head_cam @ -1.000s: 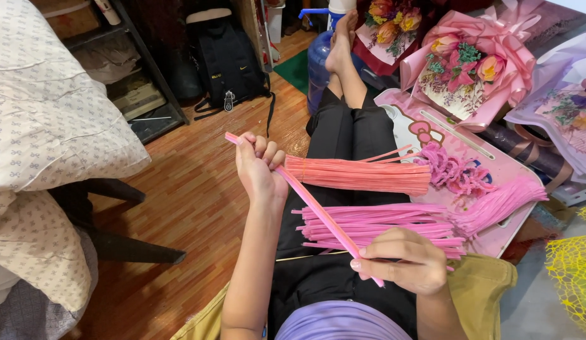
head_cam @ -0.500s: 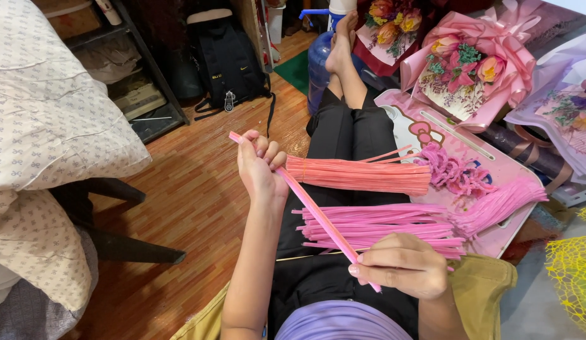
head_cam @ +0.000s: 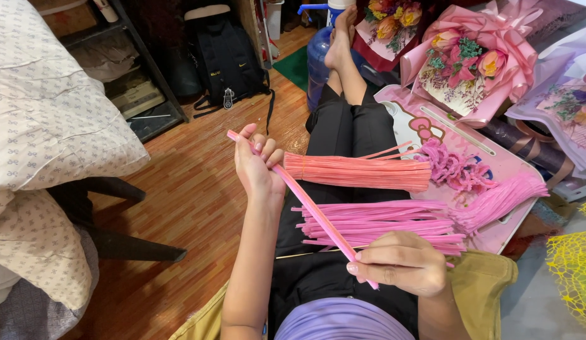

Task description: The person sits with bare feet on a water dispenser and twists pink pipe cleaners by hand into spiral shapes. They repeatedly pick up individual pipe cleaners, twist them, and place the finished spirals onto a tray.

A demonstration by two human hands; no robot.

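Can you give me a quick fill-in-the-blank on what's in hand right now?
1. Both hands hold one ____ pipe cleaner.
2. The left hand grips its ____ end.
3. The salmon bundle lies across the person's ____.
4. The floor is made of ____.

Missing words: pink; far; legs; wood

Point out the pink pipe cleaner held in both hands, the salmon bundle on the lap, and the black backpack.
pink pipe cleaner (head_cam: 309,204), head view, bare middle stretch between the hands
salmon pipe cleaner bundle (head_cam: 359,172), head view, middle of the bundle
black backpack (head_cam: 227,60), head view, front panel
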